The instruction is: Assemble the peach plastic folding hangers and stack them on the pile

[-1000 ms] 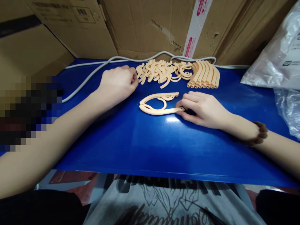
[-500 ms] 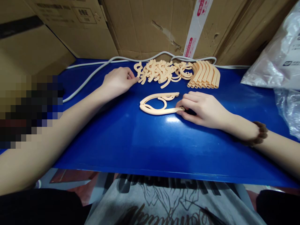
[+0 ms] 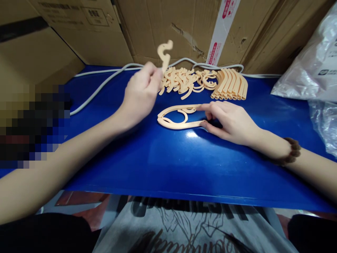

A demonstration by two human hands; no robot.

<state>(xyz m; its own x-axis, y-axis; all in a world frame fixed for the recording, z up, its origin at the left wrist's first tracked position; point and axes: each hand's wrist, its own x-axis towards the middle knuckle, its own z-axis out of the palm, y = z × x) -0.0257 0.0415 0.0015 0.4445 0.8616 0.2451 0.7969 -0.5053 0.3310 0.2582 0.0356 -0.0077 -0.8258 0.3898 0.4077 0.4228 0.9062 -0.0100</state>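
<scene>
1. Since the earlier frame, my left hand (image 3: 142, 94) has come up off the surface near its back edge, bringing one hook (image 3: 165, 62) along, and my right index finger has reached across to the far bar.
2. I have the left thumb and fingers pinched together on the hook's stem, its curl up in the air.
3. My right hand (image 3: 231, 121) is spread: thumb at the near bar's end, index fingertip on the far bar's end.
4. Those bars form the hanger (image 3: 176, 125), lying between the table (image 3: 158, 165)'s front and back edges, joined at its left end.
5. Near the back edge I see a pile of curved pieces (image 3: 181, 79), then stacked bars (image 3: 231, 84) just right of it.
6. A grey cable (image 3: 102, 82) trails along the back edge; a plastic bag (image 3: 310, 66) sits toward the back right corner.
</scene>
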